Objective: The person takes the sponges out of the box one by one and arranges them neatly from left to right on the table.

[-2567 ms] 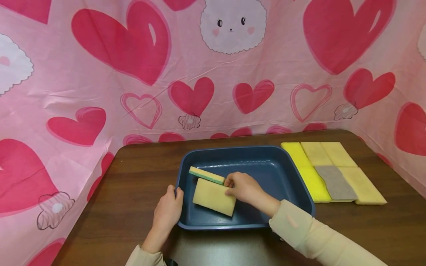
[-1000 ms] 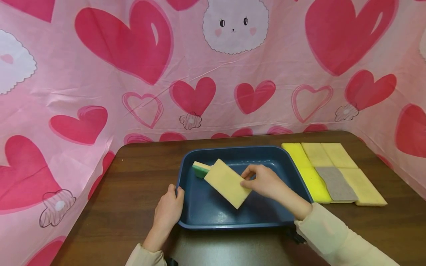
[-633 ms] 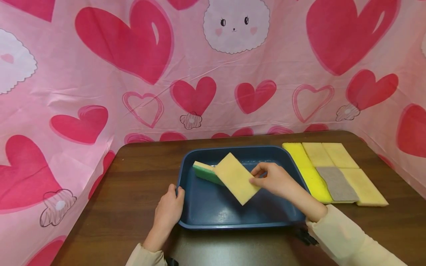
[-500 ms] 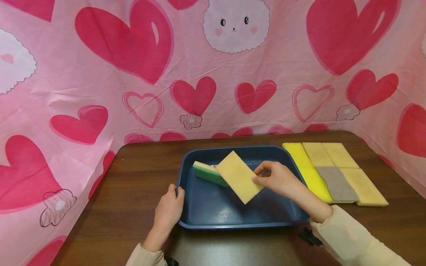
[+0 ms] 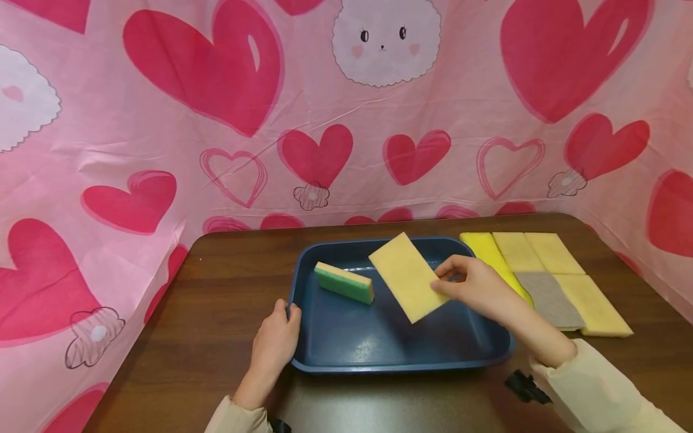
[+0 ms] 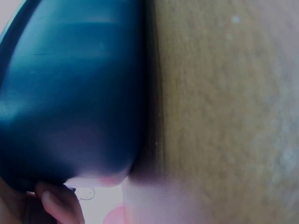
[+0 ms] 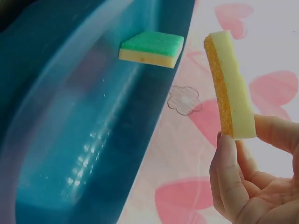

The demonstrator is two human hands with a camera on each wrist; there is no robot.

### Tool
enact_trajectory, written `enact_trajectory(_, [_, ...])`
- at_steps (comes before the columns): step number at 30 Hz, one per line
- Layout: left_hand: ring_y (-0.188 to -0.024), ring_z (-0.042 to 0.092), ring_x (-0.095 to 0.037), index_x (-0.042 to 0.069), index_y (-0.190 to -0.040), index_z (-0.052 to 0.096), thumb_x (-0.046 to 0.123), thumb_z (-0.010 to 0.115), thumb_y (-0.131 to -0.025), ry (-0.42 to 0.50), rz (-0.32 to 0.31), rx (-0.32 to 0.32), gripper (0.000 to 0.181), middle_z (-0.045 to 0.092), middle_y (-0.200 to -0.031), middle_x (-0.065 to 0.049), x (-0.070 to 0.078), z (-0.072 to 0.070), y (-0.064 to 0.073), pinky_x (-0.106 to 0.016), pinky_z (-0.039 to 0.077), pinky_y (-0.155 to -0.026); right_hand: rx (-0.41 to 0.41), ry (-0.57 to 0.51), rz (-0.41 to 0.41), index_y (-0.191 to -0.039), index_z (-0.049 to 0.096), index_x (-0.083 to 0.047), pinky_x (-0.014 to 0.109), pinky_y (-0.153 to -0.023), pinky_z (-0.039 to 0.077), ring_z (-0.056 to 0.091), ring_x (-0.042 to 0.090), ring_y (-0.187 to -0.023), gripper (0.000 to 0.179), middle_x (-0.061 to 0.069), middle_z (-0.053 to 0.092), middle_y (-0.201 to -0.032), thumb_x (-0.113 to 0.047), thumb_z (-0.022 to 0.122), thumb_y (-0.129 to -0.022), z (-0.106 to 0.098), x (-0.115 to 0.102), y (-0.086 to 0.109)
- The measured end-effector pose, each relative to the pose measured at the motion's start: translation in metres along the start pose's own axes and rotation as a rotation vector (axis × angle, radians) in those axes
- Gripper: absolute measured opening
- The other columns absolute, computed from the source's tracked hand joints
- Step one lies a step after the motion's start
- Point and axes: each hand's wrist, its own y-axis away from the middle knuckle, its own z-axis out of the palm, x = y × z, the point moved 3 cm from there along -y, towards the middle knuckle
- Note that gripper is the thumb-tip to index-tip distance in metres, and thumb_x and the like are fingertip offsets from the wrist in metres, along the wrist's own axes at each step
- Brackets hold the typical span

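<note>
My right hand (image 5: pixel 484 291) pinches a yellow sponge (image 5: pixel 407 278) by its lower right corner, holding it tilted above the blue basin (image 5: pixel 379 367). In the right wrist view, this sponge (image 7: pixel 236 88) shows an orange-brown layer on its other face, with thumb and fingers at one end. A second sponge (image 5: pixel 343 284), cream with a green scouring side, stands on its long edge inside the basin at the back left. My left hand (image 5: pixel 275 338) grips the basin's left rim; the left wrist view shows its curled fingers (image 6: pixel 60 203) at the basin wall.
Several flat sponges lie edge to edge on the wooden table (image 5: pixel 233 282) right of the basin: bright yellow (image 5: pixel 487 246), pale yellow (image 5: pixel 592 304) and one with a grey top (image 5: pixel 549 300). A pink heart-print cloth (image 5: pixel 368 108) hangs behind the table.
The right hand has lifted the yellow sponge up and to the right, away from the green-sided sponge, which now shows its green side fully. The left hand has stayed on the rim.
</note>
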Motion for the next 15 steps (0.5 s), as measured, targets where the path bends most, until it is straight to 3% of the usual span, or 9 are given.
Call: enact_trajectory(15, [-0.063, 0.053, -0.025, 0.006, -0.089, 0.046, 0.033, 0.032, -0.097, 0.002, 0.002, -0.004, 0.032, 0.047, -0.064, -0.012, -0.001, 0.0, 0.0, -0.033, 0.034, -0.055, 0.035, -0.038, 0.046, -0.11, 0.059, 0.003, 0.03, -0.067, 0.047, 0.057, 0.02, -0.085, 0.035, 0.01, 0.062, -0.095, -0.025, 0.065, -0.089, -0.017, 0.024, 0.007])
